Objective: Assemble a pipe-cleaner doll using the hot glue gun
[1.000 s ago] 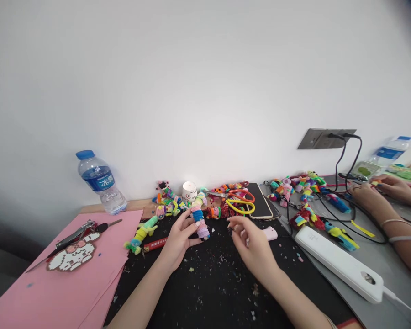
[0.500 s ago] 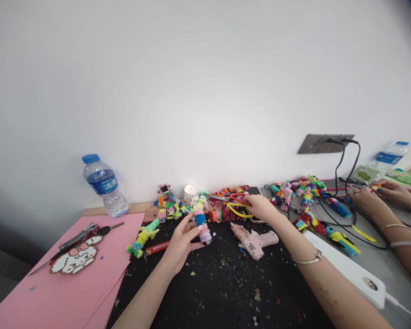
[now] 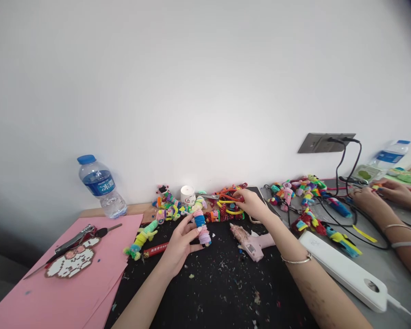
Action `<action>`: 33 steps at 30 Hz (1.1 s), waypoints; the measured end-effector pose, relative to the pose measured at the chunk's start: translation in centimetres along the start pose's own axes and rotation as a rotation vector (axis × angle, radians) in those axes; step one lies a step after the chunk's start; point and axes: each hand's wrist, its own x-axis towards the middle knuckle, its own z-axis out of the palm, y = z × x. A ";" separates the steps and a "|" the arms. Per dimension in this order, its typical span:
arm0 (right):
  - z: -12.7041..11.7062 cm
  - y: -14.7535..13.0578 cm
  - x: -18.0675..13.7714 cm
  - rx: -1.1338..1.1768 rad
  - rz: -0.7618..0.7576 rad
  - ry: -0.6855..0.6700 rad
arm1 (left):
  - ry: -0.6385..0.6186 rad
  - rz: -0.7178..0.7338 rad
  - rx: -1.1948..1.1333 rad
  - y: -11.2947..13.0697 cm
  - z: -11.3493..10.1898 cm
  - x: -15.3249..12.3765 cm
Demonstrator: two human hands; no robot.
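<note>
a black mat (image 3: 178, 292) lies below a white wall (image 3: 205, 91). the left hand (image 3: 183, 238) pinches a striped fuzzy roll (image 3: 201, 221); the right hand (image 3: 255, 205) grips scissors (image 3: 223, 201) by the handles.

Left hand (image 3: 181, 240) pinching a pink-blue-purple fuzzy roll (image 3: 202, 227) over the black mat (image 3: 208, 292), right hand (image 3: 255, 205) gripping orange-and-yellow scissors (image 3: 228, 202) near the back edge of the worktop (image 3: 140, 209), glue gun (image 3: 251, 246) lying on the mat, water bottle (image 3: 102, 187) at the worktop's back-left corner, co-worker's hands (image 3: 366, 199) off right.
</note>
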 end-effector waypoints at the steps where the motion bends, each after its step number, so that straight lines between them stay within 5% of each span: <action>1: -0.3 0.3 -0.3 -0.008 0.036 0.022 | -0.002 0.000 0.001 0.0 0.0 0.0; 8: 0.3 2.0 -3.3 -0.183 0.472 0.134 | -0.012 0.002 -0.004 0.2 0.1 -0.2; 15: 2.9 0.9 -2.4 -0.238 0.524 0.155 | -0.009 -0.005 -0.028 0.5 0.3 -0.5; 33: 1.4 4.1 -2.6 -0.207 0.583 0.141 | -0.018 -0.005 -0.016 0.4 0.3 -0.5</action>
